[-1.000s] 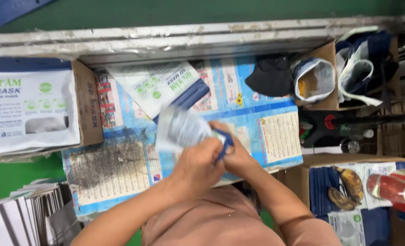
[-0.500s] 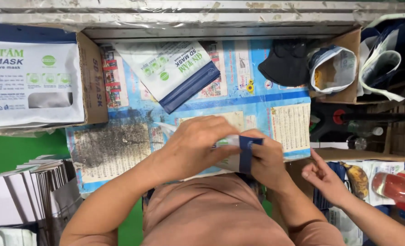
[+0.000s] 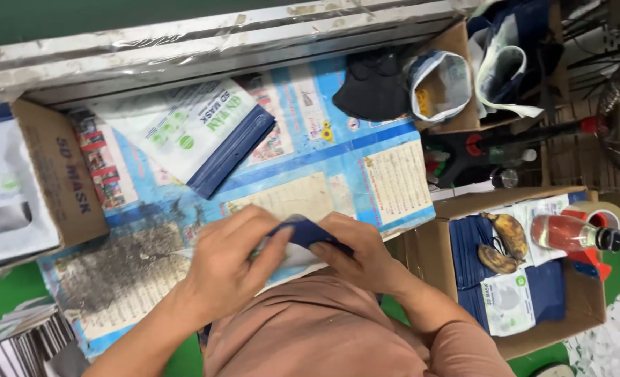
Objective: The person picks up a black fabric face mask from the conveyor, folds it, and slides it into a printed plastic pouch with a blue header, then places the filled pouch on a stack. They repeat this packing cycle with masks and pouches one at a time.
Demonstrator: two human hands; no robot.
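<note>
My left hand (image 3: 230,269) and my right hand (image 3: 355,255) both press on a mask pouch (image 3: 308,234) with a dark blue flap, low on the work surface close to my body. The left hand covers most of the pouch's pale body; the right hand's fingers pinch the blue flap from the right. A printed blue paper sheet (image 3: 338,164) covers the work surface under the pouch. Farther back a small stack of white-and-blue mask pouches (image 3: 191,129) lies tilted on the sheet.
A cardboard box (image 3: 52,178) of flat pouches stands at left. Black masks (image 3: 369,84) lie at the back. At right an open box (image 3: 526,279) holds blue packets, two dark bananas (image 3: 502,241) and a red bottle (image 3: 568,234). Tape rolls and a tool lie beyond.
The pouch was lifted in both hands a second ago; it now lies flat under them on the sheet. Another person's hand seen at lower right half a second ago has gone.
</note>
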